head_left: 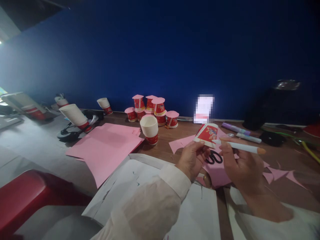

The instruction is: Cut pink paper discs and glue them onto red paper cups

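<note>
My left hand (193,158) grips a red and white patterned paper cup (207,134) by its lower edge, the cup tipped on its side. In my right hand (243,166) is a white marker (240,145) with an orange-brown end, its other end at the cup's edge. Whether the tip touches the cup I cannot tell. Beneath my hands lie pink paper (220,175) and black-handled scissors (215,156), whose blades are hidden. Further back, several red cups topped with pink paper discs (159,106) are stacked in two tiers.
Nested paper cups (149,128) stand left of my hands, with pink sheets (107,143) beside them. A lit, blurred screen (203,108) leans against the blue partition (160,50). Markers (236,129) and pink scraps (275,173) lie right. A red stool (30,190) is lower left.
</note>
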Motion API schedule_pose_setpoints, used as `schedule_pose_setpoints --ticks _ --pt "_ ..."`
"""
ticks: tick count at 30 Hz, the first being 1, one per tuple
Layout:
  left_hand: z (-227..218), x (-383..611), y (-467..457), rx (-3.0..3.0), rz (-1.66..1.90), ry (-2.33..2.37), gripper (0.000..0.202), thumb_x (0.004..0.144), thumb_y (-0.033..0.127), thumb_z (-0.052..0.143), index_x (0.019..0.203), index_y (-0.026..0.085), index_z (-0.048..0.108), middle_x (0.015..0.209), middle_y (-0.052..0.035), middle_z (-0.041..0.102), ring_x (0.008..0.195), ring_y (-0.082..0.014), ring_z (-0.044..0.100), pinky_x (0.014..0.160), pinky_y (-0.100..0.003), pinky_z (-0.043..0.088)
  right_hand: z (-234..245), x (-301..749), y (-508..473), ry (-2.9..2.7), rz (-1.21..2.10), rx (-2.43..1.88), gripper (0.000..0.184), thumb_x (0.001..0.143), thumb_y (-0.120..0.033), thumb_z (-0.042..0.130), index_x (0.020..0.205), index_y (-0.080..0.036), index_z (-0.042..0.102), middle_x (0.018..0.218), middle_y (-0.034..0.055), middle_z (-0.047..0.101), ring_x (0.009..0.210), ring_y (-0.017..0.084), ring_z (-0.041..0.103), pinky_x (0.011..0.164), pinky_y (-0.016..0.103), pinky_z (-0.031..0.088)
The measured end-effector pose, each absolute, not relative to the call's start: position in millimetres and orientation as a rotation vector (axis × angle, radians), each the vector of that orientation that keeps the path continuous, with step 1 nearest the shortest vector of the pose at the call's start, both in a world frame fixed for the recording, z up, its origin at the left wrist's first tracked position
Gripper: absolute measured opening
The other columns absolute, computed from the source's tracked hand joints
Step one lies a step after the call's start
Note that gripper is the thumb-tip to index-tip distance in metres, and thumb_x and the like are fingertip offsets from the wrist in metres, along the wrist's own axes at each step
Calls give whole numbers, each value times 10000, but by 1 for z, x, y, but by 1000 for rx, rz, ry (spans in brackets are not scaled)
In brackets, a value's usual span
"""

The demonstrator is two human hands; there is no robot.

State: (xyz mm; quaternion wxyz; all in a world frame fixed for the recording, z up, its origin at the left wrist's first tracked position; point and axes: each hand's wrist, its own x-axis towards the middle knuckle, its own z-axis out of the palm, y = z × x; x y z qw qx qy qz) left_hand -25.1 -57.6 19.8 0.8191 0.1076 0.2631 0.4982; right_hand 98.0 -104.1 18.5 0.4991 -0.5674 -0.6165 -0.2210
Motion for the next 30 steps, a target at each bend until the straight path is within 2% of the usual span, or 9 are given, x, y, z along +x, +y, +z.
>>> schedule_pose_setpoints --ticks 14,21,30 --pt "25 -26 -56 178 1041 581 129 792 4 657 707 100 677 682 -36 648 585 -84 565 639 -209 500 19 100 -104 -1511 -621 -1333 178 1007 -293 577 972 -185 715 759 58 760 639 195 691 648 313 515" --pt "24 -27 -53 163 1049 565 147 776 0 663 682 113 662 646 -17 625 576 -84 565 637 -204 495 16 101 -101 -1525 -665 -1314 146 1007 -264 589 1001 -178 707 819 71 781 697 196 721 678 303 530" --pt "24 -27 -52 150 1045 576 168 773 1 661 654 119 643 630 -13 608 574 -82 553 632 -203 489 20 98 -104 -1478 -588 -1403 237 1022 -346 549 975 -185 717 782 58 770 641 189 701 643 309 517"
